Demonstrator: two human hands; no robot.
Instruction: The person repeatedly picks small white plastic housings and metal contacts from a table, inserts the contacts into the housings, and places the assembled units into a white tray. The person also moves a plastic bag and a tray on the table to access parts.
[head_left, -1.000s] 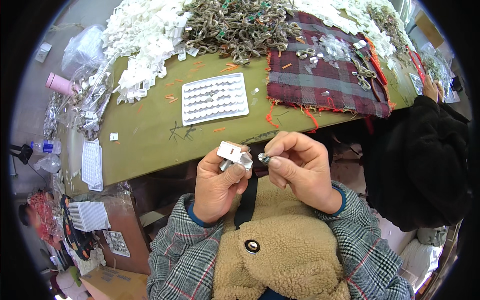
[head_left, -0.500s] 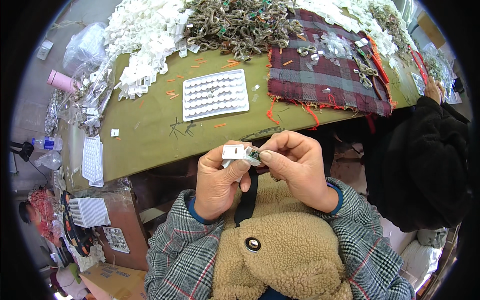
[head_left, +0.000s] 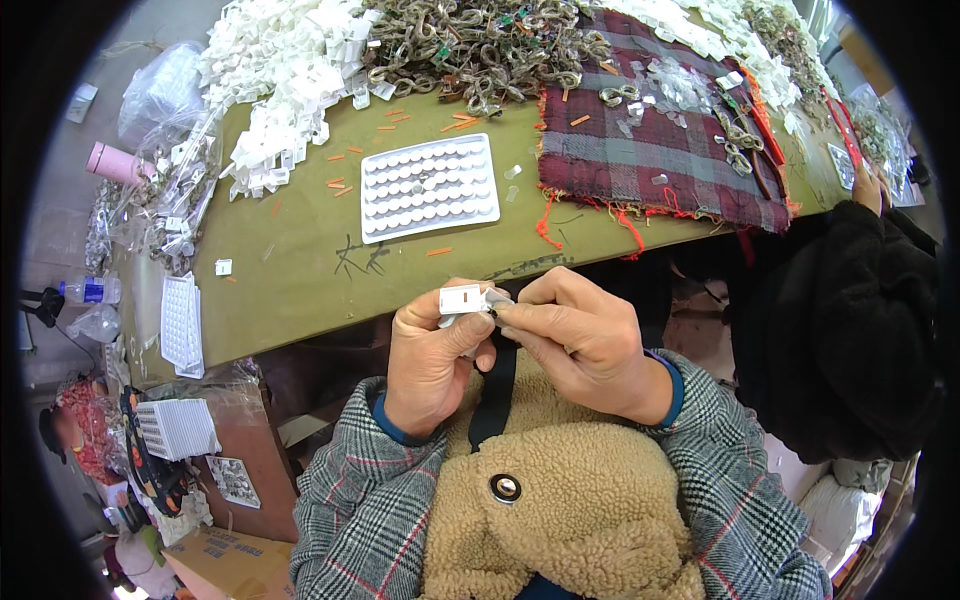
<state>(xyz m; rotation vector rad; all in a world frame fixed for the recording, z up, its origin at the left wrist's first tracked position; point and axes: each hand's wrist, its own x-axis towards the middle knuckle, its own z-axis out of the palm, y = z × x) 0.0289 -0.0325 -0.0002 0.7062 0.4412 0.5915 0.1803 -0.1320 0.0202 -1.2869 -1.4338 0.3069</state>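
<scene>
Between thumb and fingers, my left hand [head_left: 432,350] grips a small white plastic case [head_left: 461,299] with a slot in its face. My right hand [head_left: 585,335] meets it from the right, thumb and forefinger pinched at a clear, flap-like part [head_left: 495,299] at the case's end. A dark bit shows at those fingertips, mostly covered. Both hands are just off the near edge of the green table [head_left: 300,300]. Beyond them lies a white tray [head_left: 430,236] with rows of round white pieces.
Heaped white cases [head_left: 285,80] and coiled cables [head_left: 480,50] fill the table's back. A plaid cloth [head_left: 650,150] with clear pieces and red-handled pliers lies right. Thin orange strips [head_left: 440,251] are scattered about. White trays [head_left: 181,325] stand left. Another person's dark sleeve [head_left: 850,300] is at right.
My right fingertips have moved left and closer to the case. The small green-and-dark board seen at its end before is now mostly covered by my fingers.
</scene>
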